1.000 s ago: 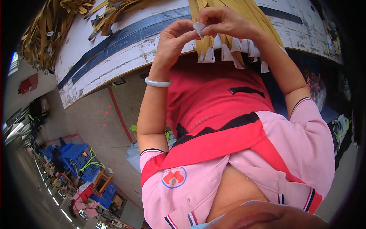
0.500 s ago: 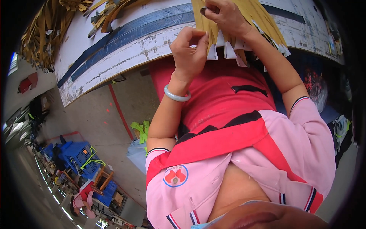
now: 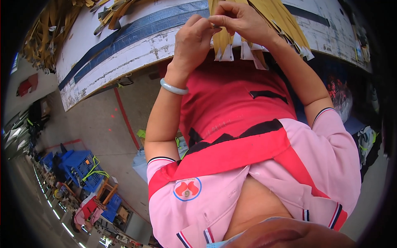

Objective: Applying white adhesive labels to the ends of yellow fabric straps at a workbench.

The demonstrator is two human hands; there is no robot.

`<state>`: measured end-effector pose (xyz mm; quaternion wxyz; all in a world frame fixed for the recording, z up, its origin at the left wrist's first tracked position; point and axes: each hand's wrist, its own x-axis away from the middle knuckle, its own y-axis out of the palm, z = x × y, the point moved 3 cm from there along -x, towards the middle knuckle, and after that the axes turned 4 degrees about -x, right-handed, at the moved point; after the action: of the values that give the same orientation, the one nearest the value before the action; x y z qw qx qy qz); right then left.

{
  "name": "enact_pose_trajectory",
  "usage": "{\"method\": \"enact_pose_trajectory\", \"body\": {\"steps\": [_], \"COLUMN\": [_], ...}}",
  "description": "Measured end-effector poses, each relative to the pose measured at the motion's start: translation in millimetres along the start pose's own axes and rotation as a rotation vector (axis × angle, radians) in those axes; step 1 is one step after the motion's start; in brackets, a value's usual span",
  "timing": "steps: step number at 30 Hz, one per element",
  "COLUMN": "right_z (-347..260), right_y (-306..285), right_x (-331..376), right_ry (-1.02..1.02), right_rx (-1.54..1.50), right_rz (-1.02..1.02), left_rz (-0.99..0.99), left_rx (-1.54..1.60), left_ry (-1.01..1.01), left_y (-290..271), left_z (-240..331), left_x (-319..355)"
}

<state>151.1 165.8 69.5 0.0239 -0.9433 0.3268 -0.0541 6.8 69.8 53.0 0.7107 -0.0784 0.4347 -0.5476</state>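
Fingertips of the left hand (image 3: 192,43) and the right hand (image 3: 245,24) come together in a close two-handed pinch, with a small dark bit (image 3: 215,27) showing where they meet (too tiny to tell what it is, or which fingers are clamped on it, so no guessing).

OK, left to right. Far left there's a thick bundle of mustard-yellow fabric strips (image 3: 47,39) at the end of the table, and a blue plastic crate (image 3: 80,167) down on the floor. Next comes the long white table with a scuffed, peeling top (image 3: 140,58), with dark blue tape-like bands (image 3: 124,43) running along it. Then the left hand, with a pale, glossy bangle (image 3: 173,87) on the wrist, bent in toward the middle.

Just right of that pinch, the mustard-yellow strips with white ends (image 3: 275,14) lie under and beside the right hand, their white ends hanging over the table's near edge, right by the red apron (image 3: 235,97). Farther right there's a clear plastic bag (image 3: 345,103) below the table.

As for the step, it looks like fiddly fingertip work up at the strip ends. The next move probably calls for a light, exact touch from both hands, without dragging the neighbouring strips along.
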Motion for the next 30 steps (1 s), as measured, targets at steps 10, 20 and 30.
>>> {"method": "enact_pose_trajectory", "body": {"steps": [10, 20, 30], "right_z": [26.7, 12.7, 10.8], "right_y": [-36.9, -48.2, -48.4], "right_x": [-5.6, 22.0, 19.3], "right_ry": [0.028, 0.077, -0.041], "right_rx": [0.124, 0.296, 0.438], "right_rz": [0.304, 0.289, 0.231], "left_rz": [0.433, 0.037, -0.006], "left_rx": [0.413, 0.434, 1.002], "left_ry": [-0.455, -0.573, -0.830], "left_y": [-60.5, -15.4, 94.1], "left_z": [-52.5, -47.5, -35.9], "left_x": [8.2, 67.2, -9.5]}}
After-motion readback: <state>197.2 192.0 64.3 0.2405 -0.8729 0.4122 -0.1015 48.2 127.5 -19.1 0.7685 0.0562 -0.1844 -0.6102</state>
